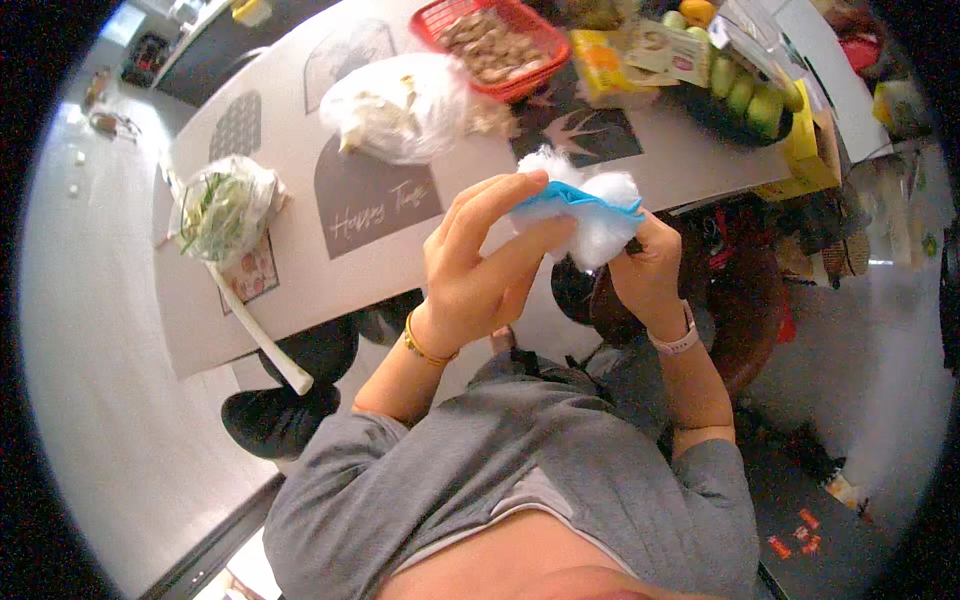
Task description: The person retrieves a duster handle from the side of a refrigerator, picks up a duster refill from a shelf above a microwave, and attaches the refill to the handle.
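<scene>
Above the table's front edge, a piece of bright blue fabric (574, 196) is held between my two hands. Fluffy white stuffing (604, 244) bulges out on both sides of it. With fingers spread around the left end, my left hand (480, 259) pinches the blue edge near the fingertips. The right end of the fabric is gripped in the curled fingers of my right hand (649, 262). Part of the stuffing is hidden behind my left fingers.
On the table (300, 292) stand a red plastic basket (559, 56) of brown pieces, a white plastic bag (442, 97), and a bag of green vegetables (225, 206). A pale stalk (259, 330) overhangs the front edge. Green produce (750, 97) and a yellow box (810, 157) lie right.
</scene>
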{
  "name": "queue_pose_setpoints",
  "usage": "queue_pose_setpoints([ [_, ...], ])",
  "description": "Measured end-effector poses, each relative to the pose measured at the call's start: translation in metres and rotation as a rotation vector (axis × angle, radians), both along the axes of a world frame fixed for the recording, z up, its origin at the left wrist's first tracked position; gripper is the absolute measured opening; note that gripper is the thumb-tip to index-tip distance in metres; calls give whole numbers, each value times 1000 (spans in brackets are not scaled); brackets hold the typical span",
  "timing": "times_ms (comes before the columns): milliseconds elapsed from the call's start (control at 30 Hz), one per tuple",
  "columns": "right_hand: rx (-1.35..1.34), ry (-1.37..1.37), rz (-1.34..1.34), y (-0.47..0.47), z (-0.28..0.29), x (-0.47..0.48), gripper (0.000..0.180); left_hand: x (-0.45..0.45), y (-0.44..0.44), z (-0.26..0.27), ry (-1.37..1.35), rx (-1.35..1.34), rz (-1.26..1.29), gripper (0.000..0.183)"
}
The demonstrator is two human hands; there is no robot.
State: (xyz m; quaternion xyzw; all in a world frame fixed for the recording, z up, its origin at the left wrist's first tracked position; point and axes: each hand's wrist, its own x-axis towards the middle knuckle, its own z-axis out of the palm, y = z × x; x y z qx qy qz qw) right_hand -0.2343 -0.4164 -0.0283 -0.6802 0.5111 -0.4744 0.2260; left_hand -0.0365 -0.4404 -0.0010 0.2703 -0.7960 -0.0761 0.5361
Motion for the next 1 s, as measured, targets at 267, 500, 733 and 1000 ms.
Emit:
queue_pose_setpoints([
  [267,105,94,60,6,-6,78,25,85,14,-32,90,192,68,30],
  [500,218,129,139,19,-21,115,16,130,36,-57,115,284,61,18],
  [733,250,9,581,8,-36,200,16,199,106,-41,-1,334,524,17],
  [1000,498,-137,1340,10,-51,330,22,233,227,-17,557,729,1019,17],
])
